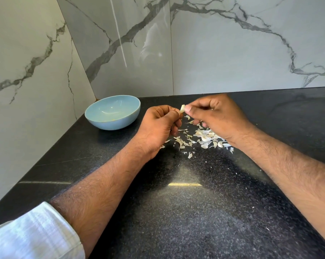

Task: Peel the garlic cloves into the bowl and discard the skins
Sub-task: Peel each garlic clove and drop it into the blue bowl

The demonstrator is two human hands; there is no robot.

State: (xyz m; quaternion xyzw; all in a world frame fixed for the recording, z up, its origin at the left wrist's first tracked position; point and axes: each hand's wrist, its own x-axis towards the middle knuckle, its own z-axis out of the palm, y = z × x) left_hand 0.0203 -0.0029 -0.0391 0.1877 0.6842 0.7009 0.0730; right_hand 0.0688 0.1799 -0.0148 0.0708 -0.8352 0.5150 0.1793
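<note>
I see both hands, left hand [160, 126] and right hand [213, 114], pinching one garlic clove [182, 108] right of the bowl [113, 112], long axis upright, its lower half hidden by fingers.

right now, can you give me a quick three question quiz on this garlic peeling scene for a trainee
1. True or false: the blue bowl stands to the left of both hands.
2. Multiple choice: the garlic clove is held by A) the left hand alone, B) the right hand alone, C) the fingers of both hands.
3. Fill in: the loose garlic skins lie on the black ____.

Key: 1 true; 2 C; 3 countertop.
</note>
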